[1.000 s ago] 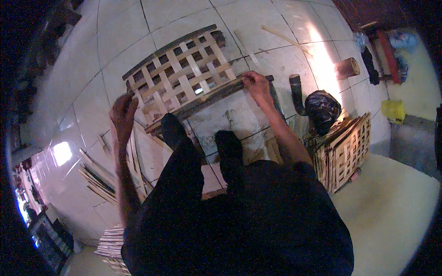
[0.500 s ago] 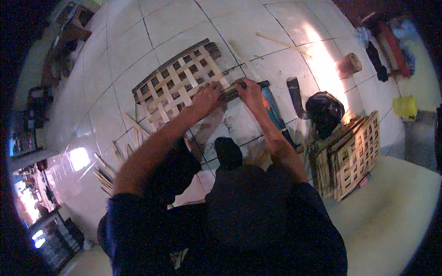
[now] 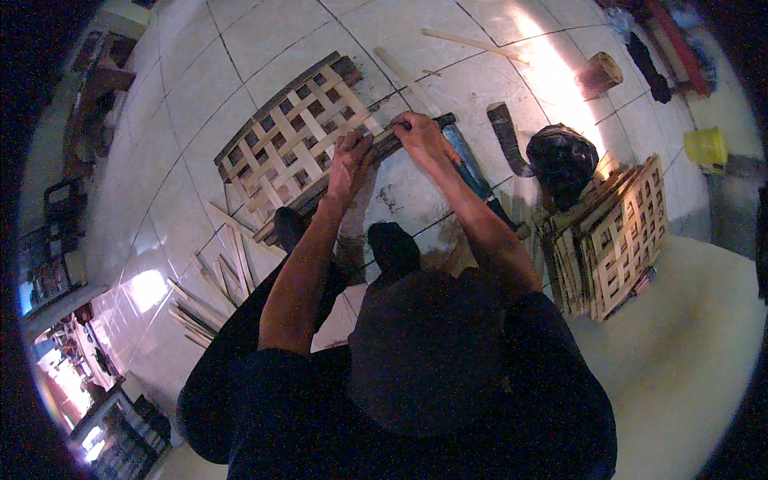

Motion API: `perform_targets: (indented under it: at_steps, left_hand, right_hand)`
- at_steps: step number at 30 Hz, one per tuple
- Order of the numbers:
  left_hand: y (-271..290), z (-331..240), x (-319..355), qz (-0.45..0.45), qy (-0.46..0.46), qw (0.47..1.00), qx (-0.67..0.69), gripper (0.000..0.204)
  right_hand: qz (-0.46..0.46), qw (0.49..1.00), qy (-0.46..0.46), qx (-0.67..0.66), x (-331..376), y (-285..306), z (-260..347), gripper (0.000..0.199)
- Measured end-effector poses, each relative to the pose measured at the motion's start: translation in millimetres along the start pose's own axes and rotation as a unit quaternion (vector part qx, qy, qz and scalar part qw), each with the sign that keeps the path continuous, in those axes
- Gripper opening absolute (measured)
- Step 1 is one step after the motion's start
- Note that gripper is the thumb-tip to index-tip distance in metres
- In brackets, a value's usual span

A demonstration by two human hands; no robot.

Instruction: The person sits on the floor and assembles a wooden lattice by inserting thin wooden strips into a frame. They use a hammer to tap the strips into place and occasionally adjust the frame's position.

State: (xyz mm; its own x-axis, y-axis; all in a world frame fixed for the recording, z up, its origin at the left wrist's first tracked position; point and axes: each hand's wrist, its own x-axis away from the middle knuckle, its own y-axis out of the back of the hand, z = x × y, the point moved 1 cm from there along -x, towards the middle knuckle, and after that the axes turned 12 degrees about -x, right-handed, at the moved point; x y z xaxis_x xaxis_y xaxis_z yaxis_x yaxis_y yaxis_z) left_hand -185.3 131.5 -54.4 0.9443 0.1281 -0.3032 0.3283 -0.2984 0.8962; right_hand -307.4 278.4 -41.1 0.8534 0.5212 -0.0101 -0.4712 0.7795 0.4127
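A lattice panel woven from pale flat strips point(image 3: 282, 146) lies tilted on the floor, with dark bars along its far and near edges. My left hand point(image 3: 352, 164) is closed on its near edge, fingers curled over the strip ends. Just to the right, my right hand point(image 3: 418, 142) pinches the near dark bar point(image 3: 445, 120) close to its right end; the fingertips hide what else may be between them. Beside my right forearm lies a long blue and orange tool point(image 3: 466, 164) with a dark handle. My dark-covered foot point(image 3: 290, 229) is by the panel's near left corner.
Several finished-looking lattice panels point(image 3: 612, 248) lean in a stack at the right. Near them are a black plastic bag point(image 3: 562, 156), a dark curved piece point(image 3: 507, 138) and a wooden block point(image 3: 598, 76). Loose strips point(image 3: 232, 268) lie at the left, and a thin stick point(image 3: 474, 45) lies farther off.
My left forearm has swung more upright, and its hand has turned on the panel edge. My right hand stays at the bar. The whole view has shifted slightly.
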Motion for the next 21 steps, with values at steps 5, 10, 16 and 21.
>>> perform_targets:
  at_steps: [5, 10, 16, 21]
  left_hand:
    - [4.7, -2.8, -0.5, -0.030, 0.003, 0.998, 0.050, 0.033]
    - [-1.9, 3.4, -6.3, -0.068, 0.057, 0.992, 0.091, 0.023]
    - [-9.6, 4.8, -15.4, -0.002, 0.070, 0.990, 0.122, 0.020]
    - [-7.9, 16.7, -17.3, 0.051, 0.109, 0.987, 0.105, 0.021]
  right_hand:
    - [-0.028, 1.000, 0.008, -0.008, 2.3, -7.6, -5.8, 0.022]
    - [-0.052, 0.998, 0.042, 0.007, -2.2, -18.4, -32.8, 0.021]
    - [-0.063, 0.994, 0.084, 0.007, 12.0, -0.6, -21.5, 0.024]
    - [-0.009, 0.988, -0.001, 0.153, 5.4, 107.9, -9.4, 0.026]
